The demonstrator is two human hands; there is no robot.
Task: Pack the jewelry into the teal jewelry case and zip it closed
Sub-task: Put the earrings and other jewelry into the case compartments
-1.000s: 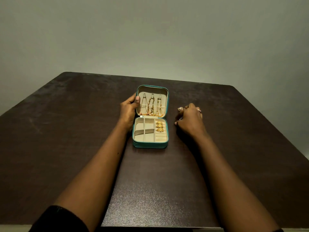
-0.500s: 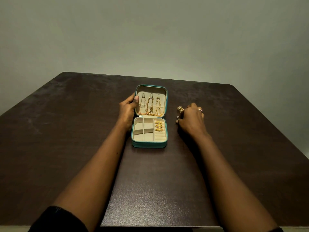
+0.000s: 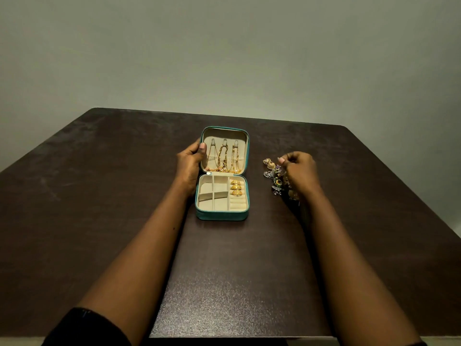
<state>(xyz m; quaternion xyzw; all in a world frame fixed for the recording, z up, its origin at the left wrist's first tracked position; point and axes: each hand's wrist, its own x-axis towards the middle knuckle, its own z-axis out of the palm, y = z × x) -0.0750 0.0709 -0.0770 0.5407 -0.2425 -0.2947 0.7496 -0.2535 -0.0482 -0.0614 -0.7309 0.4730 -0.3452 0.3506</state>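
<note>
Our left hand [image 3: 189,166] grips the left edge of the raised lid [image 3: 245,151] of the teal jewelry case [image 3: 220,214], thumb over the rim. Our right hand [image 3: 303,171] curls above a loose heap of earrings [image 3: 273,171] just right of the case; whether it pinches one we cannot tell. The heap runs near-to-far alongside the case, nearer the right hand. Gold chains [image 3: 224,158] hang in the lid, and three gold rings [image 3: 236,188] sit in the base. Below is a dark brown table [image 3: 124,196]; behind the case, a plain grey wall [image 3: 224,58].

You'll find nothing to read: no lettering, brand or number shows on the teal jewelry case [image 3: 222,216] or bench [image 3: 99,196].
</note>
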